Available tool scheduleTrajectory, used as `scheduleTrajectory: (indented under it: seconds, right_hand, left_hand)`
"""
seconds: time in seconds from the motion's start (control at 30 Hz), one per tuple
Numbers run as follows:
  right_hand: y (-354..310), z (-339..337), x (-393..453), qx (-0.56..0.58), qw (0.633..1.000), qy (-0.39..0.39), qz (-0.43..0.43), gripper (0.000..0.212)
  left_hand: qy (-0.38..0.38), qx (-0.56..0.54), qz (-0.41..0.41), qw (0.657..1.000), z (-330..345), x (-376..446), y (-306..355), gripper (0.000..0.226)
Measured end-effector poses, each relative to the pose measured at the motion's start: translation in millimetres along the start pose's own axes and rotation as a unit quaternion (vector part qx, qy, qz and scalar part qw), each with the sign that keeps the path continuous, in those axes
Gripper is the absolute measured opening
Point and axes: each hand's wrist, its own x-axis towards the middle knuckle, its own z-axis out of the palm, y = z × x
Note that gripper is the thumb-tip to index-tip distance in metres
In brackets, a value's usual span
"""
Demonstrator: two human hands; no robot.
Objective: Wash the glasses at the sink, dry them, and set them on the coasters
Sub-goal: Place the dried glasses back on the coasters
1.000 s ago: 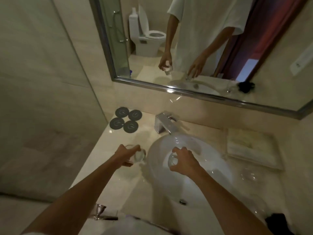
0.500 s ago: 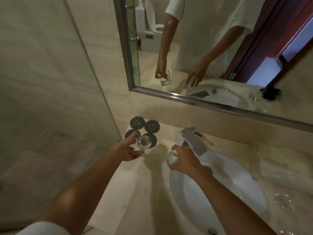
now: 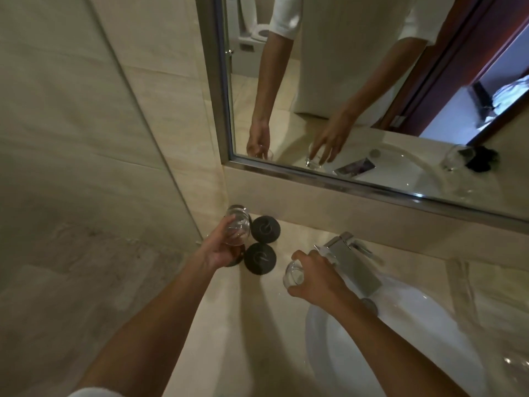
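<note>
My left hand (image 3: 217,247) grips a clear glass (image 3: 237,225) and holds it over the far-left coaster of a cluster of dark round coasters (image 3: 260,258) at the back left of the counter. Two coasters show fully; the others are covered by the hand and glass. Whether the glass touches a coaster I cannot tell. My right hand (image 3: 317,279) holds a second clear glass (image 3: 293,275) from above, just left of the chrome tap (image 3: 350,260), above the counter beside the white sink (image 3: 372,339).
A folded towel (image 3: 492,293) lies on the counter right of the tap. Another glass (image 3: 518,365) sits at the right edge. The mirror (image 3: 372,96) runs along the back wall, and a glass shower panel (image 3: 86,167) closes the left side.
My left hand has carried its glass from beside the sink out to the coasters. My right hand has brought its glass from over the basin leftward past the tap. The view has swung left.
</note>
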Motion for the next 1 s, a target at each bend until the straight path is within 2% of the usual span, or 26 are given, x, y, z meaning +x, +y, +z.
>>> scheduleTrajectory:
  seconds: [0.2,0.3,0.4,0.47,0.53,0.6,0.83,0.9,1.0]
  right_hand:
    - [-3.7,-1.6,19.2,0.001,1.0,0.001,-0.001,0.071]
    - [-5.8,0.5,24.5,0.001,1.0,0.004,0.001,0.071]
    - [-6.5,3.6,29.8,0.002,1.0,0.004,-0.001,0.071]
    - [-7.9,5.2,32.6,-0.005,1.0,0.003,-0.005,0.071]
    - [-9.4,7.4,35.3,-0.007,1.0,0.002,-0.006,0.071]
    - [-10.7,9.2,37.9,-0.004,1.0,0.003,-0.008,0.07]
    - [-12.0,12.6,44.1,-0.005,1.0,0.002,0.0,0.066]
    - [-12.1,13.8,44.9,0.0,1.0,0.003,0.003,0.067]
    - [-11.1,15.2,46.0,0.001,1.0,0.009,0.007,0.067]
  left_hand:
    - [-0.003,0.118,0.113,0.986,-11.4,19.0,10.1,0.057]
    - [0.043,0.186,0.154,0.969,-14.8,29.5,17.6,0.038]
    - [0.024,0.214,0.195,0.957,-16.8,36.9,23.4,0.021]
    - [0.043,0.267,0.242,0.932,-18.5,40.5,24.2,0.036]
    - [0.102,0.315,0.285,0.9,-20.2,40.8,24.8,0.06]
    - [0.11,0.35,0.317,0.875,-22.4,44.8,26.3,0.073]
    - [0.129,0.5,0.367,0.774,-17.7,60.7,29.0,0.079]
    - [0.128,0.521,0.372,0.758,-18.3,65.7,27.3,0.081]
    - [0.125,0.527,0.372,0.754,-20.4,69.8,24.4,0.085]
